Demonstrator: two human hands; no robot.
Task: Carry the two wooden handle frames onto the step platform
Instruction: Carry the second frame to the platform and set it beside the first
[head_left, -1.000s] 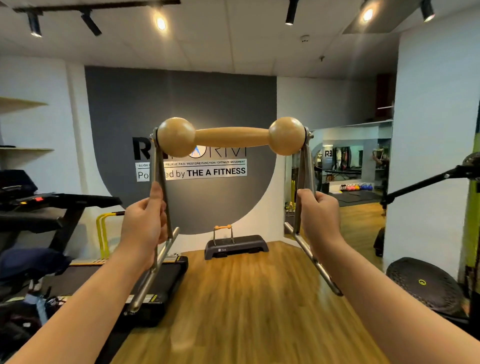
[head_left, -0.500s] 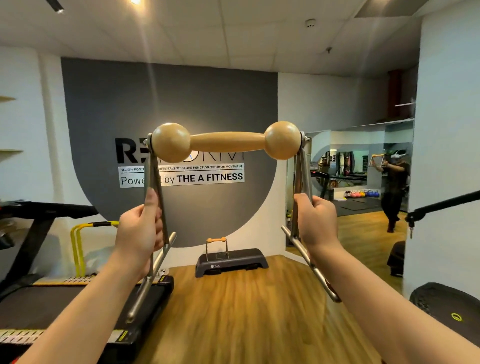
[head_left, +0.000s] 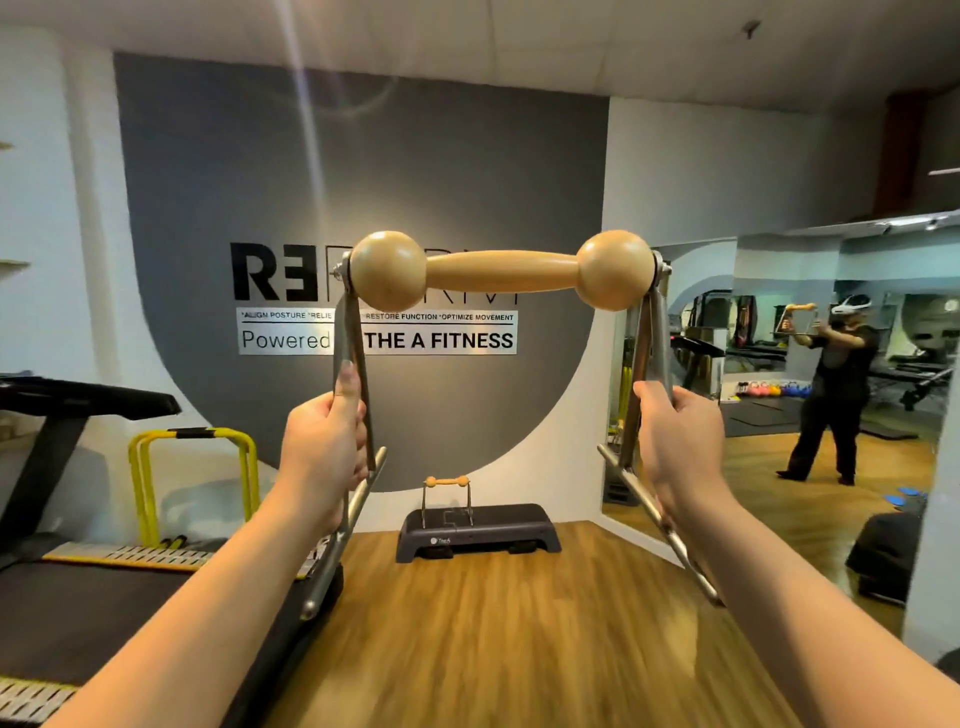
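I hold a wooden handle frame (head_left: 501, 271) up in front of me: a light wooden bar with two ball ends on metal legs. My left hand (head_left: 323, 453) grips its left metal leg and my right hand (head_left: 678, 449) grips its right leg. Farther ahead, a dark step platform (head_left: 511, 525) lies on the wooden floor by the grey wall. A second wooden handle frame (head_left: 447, 482) stands upright on the platform's left half.
A black treadmill (head_left: 78, 597) runs along the left, with yellow hurdles (head_left: 192, 467) behind it. A wall mirror (head_left: 831, 389) on the right reflects a person holding the frame. A dark round object (head_left: 883, 556) sits on the floor at the right. Wooden floor lies between me and the platform.
The view has moved closer to the step platform and shifted right; the treadmill slid further left. Both hands keep the same grip on the raised frame.
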